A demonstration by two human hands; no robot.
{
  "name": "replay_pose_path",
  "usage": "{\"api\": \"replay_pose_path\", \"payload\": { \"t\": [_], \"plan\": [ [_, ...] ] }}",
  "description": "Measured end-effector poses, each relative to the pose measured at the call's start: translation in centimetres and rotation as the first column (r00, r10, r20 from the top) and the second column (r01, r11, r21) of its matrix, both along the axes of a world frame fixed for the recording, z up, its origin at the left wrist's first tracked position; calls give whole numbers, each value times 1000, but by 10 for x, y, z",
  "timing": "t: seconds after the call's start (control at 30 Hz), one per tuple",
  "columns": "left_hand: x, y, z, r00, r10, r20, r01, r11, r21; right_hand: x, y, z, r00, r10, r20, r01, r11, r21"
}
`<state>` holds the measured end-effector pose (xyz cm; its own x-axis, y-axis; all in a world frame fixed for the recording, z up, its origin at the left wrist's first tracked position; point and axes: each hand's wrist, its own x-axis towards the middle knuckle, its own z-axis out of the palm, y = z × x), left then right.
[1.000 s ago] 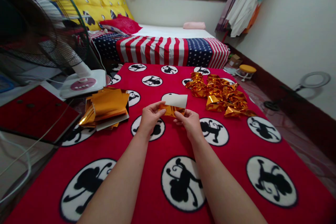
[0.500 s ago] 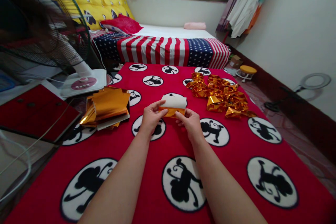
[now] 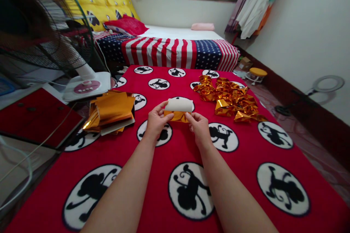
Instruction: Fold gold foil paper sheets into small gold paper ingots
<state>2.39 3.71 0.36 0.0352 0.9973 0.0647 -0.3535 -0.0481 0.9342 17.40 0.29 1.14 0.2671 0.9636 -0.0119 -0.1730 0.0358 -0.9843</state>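
Note:
Between my two hands is a sheet of gold foil paper, its white back showing at the top and a gold folded strip along the lower edge. My left hand pinches its left side, thumb on the gold strip. At the lower right corner, my right hand is closed on the strip with thumb and fingers. A stack of flat gold sheets lies to the left on the red cloth with monkey prints. Several folded, shiny gold foil pieces are heaped to the right.
A running fan stands at the left beside a dark red panel and loose cables. Behind the table is a bed with a striped, starred cover. A yellow stool and a ring light are at the right.
The foil paper has shifted slightly to the left. My right thumb has slid along the gold strip to its right end, and the left hand has barely moved.

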Motion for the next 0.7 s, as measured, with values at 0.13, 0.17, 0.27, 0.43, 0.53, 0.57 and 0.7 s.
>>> {"api": "replay_pose_path", "payload": {
  "t": [0.13, 0.17, 0.27, 0.43, 0.53, 0.57, 0.7],
  "plan": [
    [0, -1, 2, 1000, -20, -4, 20, 1000, 5, -1, 1, -4, 998, -55, 26, 54, 998, 11],
    [0, -1, 1, 1000, -21, -8, 21, 1000, 5, -1, 1, -5, 998, -60, 35, 60, 998, 13],
    [-1, 0, 0, 1000, -19, -18, 19, 1000, 5, -1, 1, -7, 997, -58, 41, 58, 998, 18],
    [-2, 0, 0, 1000, -14, -24, 14, 1000, 4, 0, 2, -7, 998, -56, 27, 55, 998, 23],
    [-2, 0, 0, 999, -20, -26, 20, 1000, 4, 0, 3, -8, 998, -53, 15, 52, 998, 34],
    [-2, 0, -1, 999, -22, -25, 22, 1000, 6, 0, 3, -8, 999, -50, 14, 50, 998, 33],
    [-3, 1, -3, 1000, -23, -21, 23, 1000, 12, 0, 3, -9, 999, -50, 16, 49, 998, 26]
  ]
}}
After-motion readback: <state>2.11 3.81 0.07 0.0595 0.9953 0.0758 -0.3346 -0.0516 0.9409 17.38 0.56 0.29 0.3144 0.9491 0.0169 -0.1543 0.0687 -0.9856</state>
